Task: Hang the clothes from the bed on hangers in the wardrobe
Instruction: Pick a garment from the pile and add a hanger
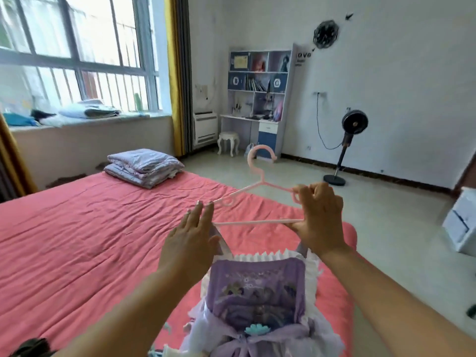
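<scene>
A pink plastic hanger [257, 188] is held up above the bed, hook pointing up. My right hand [319, 217] is shut on its right end. My left hand [192, 238] is at its left end with the fingers stretched out flat, and a strap of the dress runs by its thumb; I cannot tell if it grips anything. A purple dress [255, 295] with white frills and a teal flower hangs below the hanger, its straps leading up to both hands. The red bed [90, 228] lies under it.
Folded purple bedding [144, 166] lies at the bed's far corner. A standing fan [345, 148], a desk with shelves [257, 99] and a white stool [228, 143] are along the far wall. A white box [461, 220] stands on the floor at right. No wardrobe is in view.
</scene>
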The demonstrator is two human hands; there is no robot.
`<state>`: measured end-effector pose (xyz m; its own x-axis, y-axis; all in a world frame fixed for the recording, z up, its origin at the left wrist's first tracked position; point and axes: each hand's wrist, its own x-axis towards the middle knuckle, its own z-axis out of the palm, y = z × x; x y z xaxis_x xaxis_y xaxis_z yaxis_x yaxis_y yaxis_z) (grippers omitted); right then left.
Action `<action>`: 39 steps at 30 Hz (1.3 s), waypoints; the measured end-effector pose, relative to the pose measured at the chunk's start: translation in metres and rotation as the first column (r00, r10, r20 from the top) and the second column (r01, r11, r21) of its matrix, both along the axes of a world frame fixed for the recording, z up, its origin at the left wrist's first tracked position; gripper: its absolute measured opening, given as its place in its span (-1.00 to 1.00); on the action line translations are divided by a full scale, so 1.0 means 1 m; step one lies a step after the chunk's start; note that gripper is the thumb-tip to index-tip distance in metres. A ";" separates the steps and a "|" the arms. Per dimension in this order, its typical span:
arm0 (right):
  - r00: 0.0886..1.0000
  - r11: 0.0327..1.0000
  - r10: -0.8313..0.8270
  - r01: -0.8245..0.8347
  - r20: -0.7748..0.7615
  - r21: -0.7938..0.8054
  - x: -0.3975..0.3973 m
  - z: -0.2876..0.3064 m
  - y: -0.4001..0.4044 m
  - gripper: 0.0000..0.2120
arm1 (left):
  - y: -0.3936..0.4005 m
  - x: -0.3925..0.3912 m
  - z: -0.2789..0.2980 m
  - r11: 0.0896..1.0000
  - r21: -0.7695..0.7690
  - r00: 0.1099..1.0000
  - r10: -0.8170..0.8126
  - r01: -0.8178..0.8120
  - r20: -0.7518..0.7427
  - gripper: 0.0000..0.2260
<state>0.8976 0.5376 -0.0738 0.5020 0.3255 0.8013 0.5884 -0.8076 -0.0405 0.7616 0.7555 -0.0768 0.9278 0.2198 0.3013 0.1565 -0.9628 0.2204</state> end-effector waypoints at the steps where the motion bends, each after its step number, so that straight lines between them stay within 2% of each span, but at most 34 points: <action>1: 0.999 1.000 -0.010 0.009 0.035 0.008 -0.013 0.026 -0.005 -0.22 | -0.003 -0.010 0.022 1.000 -0.007 0.999 -0.014 0.014 0.034 -0.41; 7: 0.972 0.992 -0.122 0.114 0.203 0.051 -0.089 0.173 -0.034 -0.24 | -0.016 -0.071 0.138 0.992 0.020 0.965 -0.128 0.127 0.230 -0.37; 11: 0.939 0.982 -0.186 0.166 0.290 0.093 -0.148 0.261 -0.050 -0.27 | -0.020 -0.116 0.207 0.989 -0.016 0.916 -0.129 0.146 0.381 -0.31; 16: 0.930 0.975 -0.211 0.178 0.300 0.135 -0.228 0.307 -0.064 -0.23 | -0.031 -0.177 0.266 0.984 -0.044 0.776 -0.106 0.170 0.622 -0.30; 18: 0.942 0.970 -0.227 0.198 0.246 0.138 -0.261 0.307 -0.069 -0.20 | -0.037 -0.200 0.279 0.988 -0.006 0.742 -0.114 0.156 0.660 -0.33; 21: 0.953 0.964 -0.243 0.217 0.178 0.153 -0.303 0.301 -0.079 -0.22 | -0.050 -0.233 0.292 0.989 0.056 0.747 -0.140 0.137 0.649 -0.42; 25: 0.965 0.959 -0.243 0.223 0.101 0.175 -0.358 0.287 -0.090 -0.26 | -0.068 -0.275 0.301 0.972 0.077 0.747 -0.219 0.220 0.628 -0.55; 29: 0.979 0.958 -0.201 0.203 -0.028 0.204 -0.409 0.262 -0.105 -0.27 | -0.078 -0.308 0.301 0.946 0.089 0.741 -0.300 0.311 0.601 -0.55; 32: 0.978 0.957 -0.204 0.206 -0.032 0.206 -0.443 0.232 -0.114 -0.20 | -0.093 -0.336 0.291 0.876 0.010 0.790 -0.439 0.481 0.429 -0.57; 35: 0.978 0.944 -0.204 0.205 -0.032 0.259 -0.481 0.195 -0.131 -0.13 | -0.112 -0.357 0.266 0.817 -0.043 0.804 -0.554 0.575 0.216 -0.69; 37: 0.975 0.938 -0.214 0.222 -0.061 0.264 -0.509 0.173 -0.148 -0.16 | -0.127 -0.371 0.247 0.763 -0.149 0.776 -0.608 0.629 0.167 -0.84; 39: 0.970 0.947 -0.222 0.239 -0.101 0.217 -0.539 0.155 -0.168 -0.17 | -0.145 -0.389 0.228 0.727 -0.160 0.744 -0.642 0.668 0.187 -0.84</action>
